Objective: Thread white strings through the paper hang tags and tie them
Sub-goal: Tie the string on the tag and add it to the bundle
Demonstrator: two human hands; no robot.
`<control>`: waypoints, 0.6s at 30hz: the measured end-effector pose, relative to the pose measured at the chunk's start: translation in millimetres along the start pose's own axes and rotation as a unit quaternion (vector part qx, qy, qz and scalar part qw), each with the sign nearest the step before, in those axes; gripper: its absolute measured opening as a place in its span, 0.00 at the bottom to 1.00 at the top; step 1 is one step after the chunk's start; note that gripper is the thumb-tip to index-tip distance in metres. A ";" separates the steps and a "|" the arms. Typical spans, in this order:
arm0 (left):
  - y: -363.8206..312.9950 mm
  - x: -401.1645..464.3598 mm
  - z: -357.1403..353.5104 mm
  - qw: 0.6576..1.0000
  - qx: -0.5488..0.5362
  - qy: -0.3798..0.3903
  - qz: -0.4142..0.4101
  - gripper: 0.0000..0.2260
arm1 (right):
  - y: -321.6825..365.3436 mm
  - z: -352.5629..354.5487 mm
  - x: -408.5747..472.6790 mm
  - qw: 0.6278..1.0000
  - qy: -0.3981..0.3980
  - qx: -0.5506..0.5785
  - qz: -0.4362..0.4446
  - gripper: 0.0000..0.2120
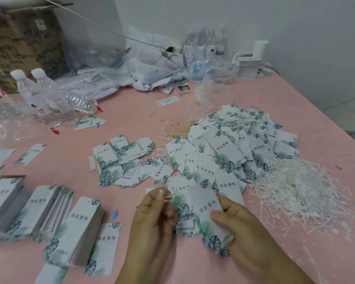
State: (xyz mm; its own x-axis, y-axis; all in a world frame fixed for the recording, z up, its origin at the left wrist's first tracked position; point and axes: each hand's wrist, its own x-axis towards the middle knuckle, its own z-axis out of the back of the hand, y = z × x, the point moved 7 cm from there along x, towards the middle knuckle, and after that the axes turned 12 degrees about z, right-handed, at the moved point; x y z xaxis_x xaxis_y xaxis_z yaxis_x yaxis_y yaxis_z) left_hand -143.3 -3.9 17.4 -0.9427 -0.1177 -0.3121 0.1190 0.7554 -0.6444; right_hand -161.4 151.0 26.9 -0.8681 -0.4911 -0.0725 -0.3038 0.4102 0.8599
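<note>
My right hand (240, 224) grips a white paper hang tag (207, 210) with green leaf print, tilted, low in the middle of the pink table. My left hand (154, 214) pinches the end of a thin white string (167, 196) beside the tag's top edge. A tangle of loose white strings (291, 187) lies to the right. A big heap of strung tags (240, 144) sits behind my hands. Neat stacks of unstrung tags (78, 228) stand at the lower left.
A smaller scatter of tags (119, 160) lies left of centre. Clear water bottles (49, 97) stand at the far left, one lying flat. Plastic bags (152, 62) and white boxes (248, 64) crowd the back edge. A cardboard box (23, 42) fills the back left corner.
</note>
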 end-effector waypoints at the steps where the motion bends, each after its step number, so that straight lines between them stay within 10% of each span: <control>1: 6.4 -1.0 0.1 0.999 0.044 -0.008 -0.009 0.08 | 2.4 0.8 1.3 0.999 -0.017 0.033 0.014 0.17; 6: 28.5 -11.4 -10.0 0.964 0.254 0.004 -0.074 0.13 | 8.7 -2.1 3.1 0.994 -0.059 0.079 0.056 0.17; 13: 26.2 -19.6 -16.5 0.953 0.283 -0.026 -0.103 0.13 | 5.4 -1.2 1.5 0.991 -0.081 0.098 0.047 0.15; 18: 7.4 -34.8 -30.2 0.866 0.415 -0.071 -0.271 0.03 | 5.8 -1.9 1.1 0.986 -0.099 0.124 0.044 0.16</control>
State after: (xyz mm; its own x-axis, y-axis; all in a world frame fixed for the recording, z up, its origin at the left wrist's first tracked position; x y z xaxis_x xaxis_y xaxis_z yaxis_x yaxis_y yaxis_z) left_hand -119.0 25.2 44.6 -0.8889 -0.4332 0.1488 -0.0906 -0.1521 -0.9842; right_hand -163.3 151.3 32.7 -0.9477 -0.2950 -0.1217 -0.2891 0.6323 0.7187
